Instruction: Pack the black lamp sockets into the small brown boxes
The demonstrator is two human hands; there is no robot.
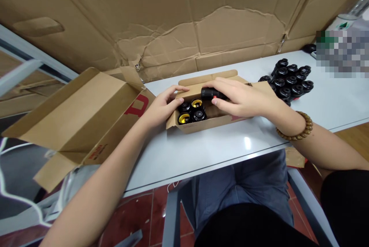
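Observation:
A small open cardboard box [198, 127] lies on the white table in front of me. In its left end stand several black flashlights [198, 115]; two show yellow ends and the others show black ends. My left hand [164, 106] grips the box's left end, its thumb by the flashlights and its fingers along the back flap. Over the box, my right hand [240, 97] holds another black flashlight [208, 94] with a red button, tilted nearly flat. My palm covers the far end of that flashlight.
A larger open carton [99, 114] with red print stands at the left. Several black flashlights [291, 80] stand grouped upright on the white table [340, 93] at the right. A cardboard sheet [173, 20] rises behind. White cables [23, 201] hang at the lower left.

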